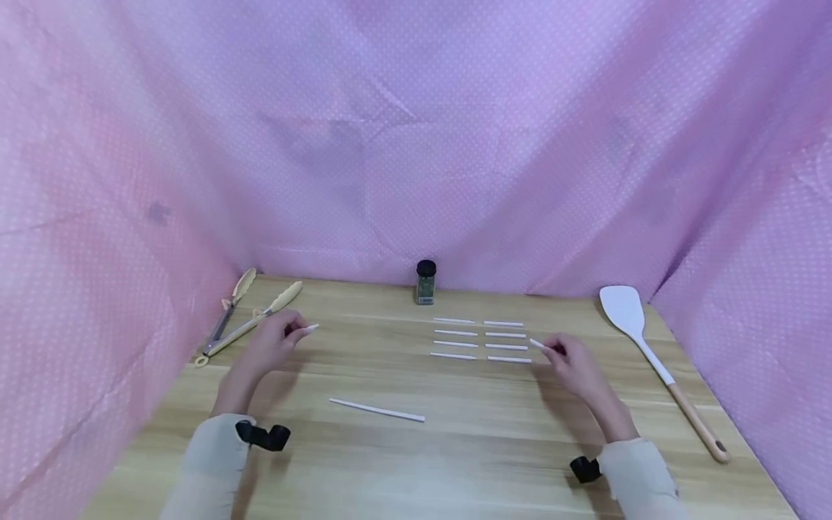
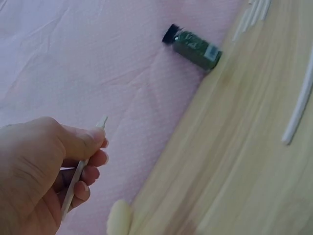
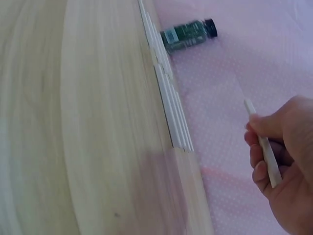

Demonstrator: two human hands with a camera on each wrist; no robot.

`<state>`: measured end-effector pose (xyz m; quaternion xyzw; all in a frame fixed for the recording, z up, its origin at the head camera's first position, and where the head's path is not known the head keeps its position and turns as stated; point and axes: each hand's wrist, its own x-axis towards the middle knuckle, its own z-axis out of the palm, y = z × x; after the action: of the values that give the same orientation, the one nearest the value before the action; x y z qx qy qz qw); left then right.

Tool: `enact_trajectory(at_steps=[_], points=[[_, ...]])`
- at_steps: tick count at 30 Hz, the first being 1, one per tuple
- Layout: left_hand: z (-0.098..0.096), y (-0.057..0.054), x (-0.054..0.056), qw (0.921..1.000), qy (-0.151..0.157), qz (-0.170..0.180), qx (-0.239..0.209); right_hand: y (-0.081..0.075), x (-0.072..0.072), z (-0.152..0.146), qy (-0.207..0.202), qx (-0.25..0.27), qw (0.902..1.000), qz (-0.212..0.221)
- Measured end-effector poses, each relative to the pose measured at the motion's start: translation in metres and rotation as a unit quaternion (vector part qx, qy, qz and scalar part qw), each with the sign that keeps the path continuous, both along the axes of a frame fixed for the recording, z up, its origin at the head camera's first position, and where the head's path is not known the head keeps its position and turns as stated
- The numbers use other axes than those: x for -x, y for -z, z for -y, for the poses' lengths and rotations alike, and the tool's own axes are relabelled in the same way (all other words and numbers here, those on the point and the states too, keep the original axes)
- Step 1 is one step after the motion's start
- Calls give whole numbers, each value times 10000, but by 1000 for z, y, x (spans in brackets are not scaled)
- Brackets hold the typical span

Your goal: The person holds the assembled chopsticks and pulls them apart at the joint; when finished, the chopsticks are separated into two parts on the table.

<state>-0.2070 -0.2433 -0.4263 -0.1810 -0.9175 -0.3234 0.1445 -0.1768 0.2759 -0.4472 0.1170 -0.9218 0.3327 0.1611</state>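
My left hand (image 1: 268, 348) is raised at the left, beside the tongs, pinching a short white stick (image 2: 72, 191) between thumb and fingers. In the left wrist view that stick narrows to a thin tip above the thumb. At the right, my right hand (image 1: 581, 370) grips another short white stick (image 3: 268, 159), close to the right end of the laid-out rows. Several short white sticks (image 1: 506, 347) lie there in two neat columns; those in the left column have tapered ends. A longer, slightly bowed white stick (image 1: 377, 410) lies nearer the front, between my hands.
A dark-capped spice jar (image 1: 425, 285) stands at the table's back edge. Spread tongs (image 1: 235, 336) with cream tips lie at the left. On the right is a white turner (image 1: 624, 312) with a wooden handle. Pink cloth (image 1: 416, 144) surrounds the wooden table (image 1: 468, 462) at the back and sides.
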Motion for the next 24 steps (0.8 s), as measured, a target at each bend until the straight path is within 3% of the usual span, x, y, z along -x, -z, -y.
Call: enact_trajectory(at_steps=[8, 13, 17, 24], points=[[-51, 11, 5, 9963, 795, 304, 122, 4, -1, -9, -211, -278, 9992, 175], [-88, 20, 0, 9930, 993, 573, 296, 15, -4, -12, -446, -436, 9976, 299], [-118, 27, -3, 9888, 1225, 805, 272, 21, -6, -11, -411, -428, 9974, 398], [-170, 44, -4, 9836, 1551, 814, 426, 29, -6, 0, -254, -397, 9972, 586]])
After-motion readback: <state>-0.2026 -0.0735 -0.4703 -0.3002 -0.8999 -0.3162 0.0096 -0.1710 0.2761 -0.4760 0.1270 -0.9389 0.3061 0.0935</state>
